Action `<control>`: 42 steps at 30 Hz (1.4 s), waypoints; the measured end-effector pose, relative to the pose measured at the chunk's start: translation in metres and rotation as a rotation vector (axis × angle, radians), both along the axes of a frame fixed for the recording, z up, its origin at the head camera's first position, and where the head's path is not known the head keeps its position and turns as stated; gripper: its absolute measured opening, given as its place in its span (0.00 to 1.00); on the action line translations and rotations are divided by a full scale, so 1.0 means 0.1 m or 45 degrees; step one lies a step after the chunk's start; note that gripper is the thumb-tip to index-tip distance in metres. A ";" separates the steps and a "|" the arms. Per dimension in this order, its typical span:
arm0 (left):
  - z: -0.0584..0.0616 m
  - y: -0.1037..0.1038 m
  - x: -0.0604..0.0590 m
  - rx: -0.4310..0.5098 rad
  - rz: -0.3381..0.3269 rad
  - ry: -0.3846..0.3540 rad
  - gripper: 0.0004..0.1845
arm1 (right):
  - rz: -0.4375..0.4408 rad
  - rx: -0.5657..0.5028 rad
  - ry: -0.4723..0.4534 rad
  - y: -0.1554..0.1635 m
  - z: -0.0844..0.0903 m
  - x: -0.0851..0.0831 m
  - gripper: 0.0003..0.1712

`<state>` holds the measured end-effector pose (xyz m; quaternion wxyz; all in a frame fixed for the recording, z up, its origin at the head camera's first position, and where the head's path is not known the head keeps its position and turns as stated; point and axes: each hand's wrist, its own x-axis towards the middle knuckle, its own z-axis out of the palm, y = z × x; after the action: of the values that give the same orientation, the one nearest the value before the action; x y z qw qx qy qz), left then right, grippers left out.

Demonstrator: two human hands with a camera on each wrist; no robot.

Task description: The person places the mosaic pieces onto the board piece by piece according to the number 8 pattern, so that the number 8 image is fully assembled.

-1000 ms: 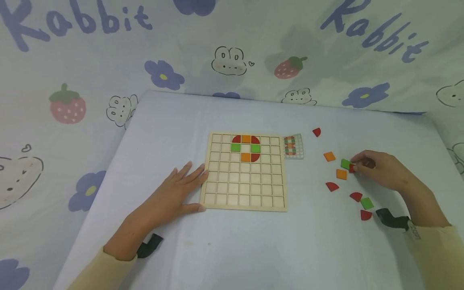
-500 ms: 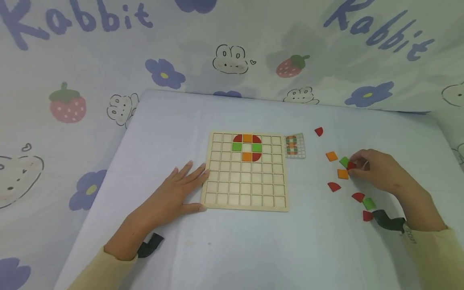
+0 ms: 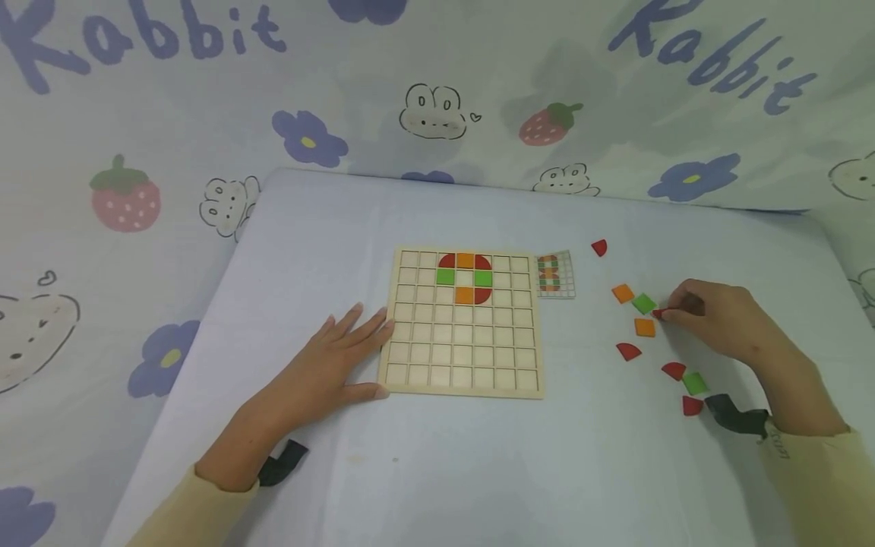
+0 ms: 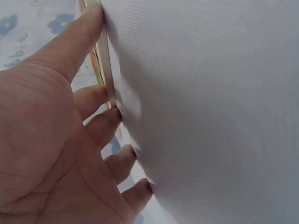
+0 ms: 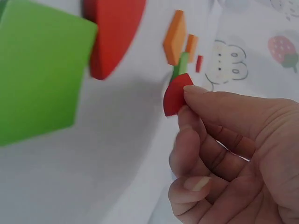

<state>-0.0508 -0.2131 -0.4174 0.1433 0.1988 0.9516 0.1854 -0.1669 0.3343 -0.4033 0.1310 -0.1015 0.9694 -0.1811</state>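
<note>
Red wedge (image 5: 174,97), partly hidden, sits pinched in the right hand (image 3: 719,317).

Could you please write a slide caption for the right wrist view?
The right hand pinches a red quarter-circle tile, with loose green tiles and orange tiles lying nearby on the white surface.
</note>
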 end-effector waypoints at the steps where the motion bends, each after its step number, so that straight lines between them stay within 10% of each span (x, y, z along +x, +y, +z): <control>1: 0.00 0.00 0.00 0.001 -0.001 0.001 0.51 | -0.004 0.001 -0.001 0.00 0.02 0.00 0.09; 9: 0.01 0.00 0.00 -0.001 -0.002 0.005 0.51 | -0.019 -0.080 -0.049 -0.18 0.22 0.04 0.13; 20: 0.02 0.00 0.01 -0.016 0.011 0.015 0.51 | 0.130 -0.323 -0.097 -1.28 0.37 -0.09 0.07; 31: -0.01 -0.01 0.02 -0.018 -0.001 0.036 0.51 | 0.481 -0.440 -0.136 -2.45 0.23 -0.39 0.07; 42: -0.04 -0.04 0.02 -0.027 -0.012 0.054 0.52 | 0.520 -0.367 -0.222 -2.84 0.07 -0.48 0.10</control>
<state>-0.0492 -0.2166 -0.4213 0.1262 0.2057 0.9554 0.1704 -0.2145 0.0508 -0.3964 0.2322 -0.2966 0.8781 -0.2952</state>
